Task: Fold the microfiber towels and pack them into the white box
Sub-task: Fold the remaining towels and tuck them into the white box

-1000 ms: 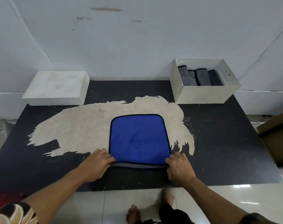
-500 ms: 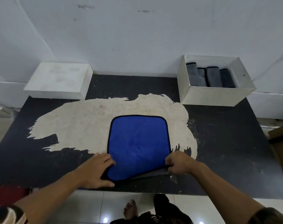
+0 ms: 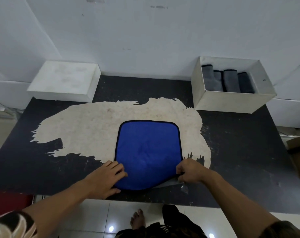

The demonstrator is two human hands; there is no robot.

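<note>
Blue towel's [image 3: 148, 152] near corners hidden under both hands.

No text, label, brand, number or sign is showing clearly enough to read in this view. The box [image 3: 231, 100], the lid [image 3: 65, 79] and the towel [image 3: 148, 152] are showing only plain surfaces, and the marks on the wall [image 3: 145, 31] are just stains, not letters.
</note>
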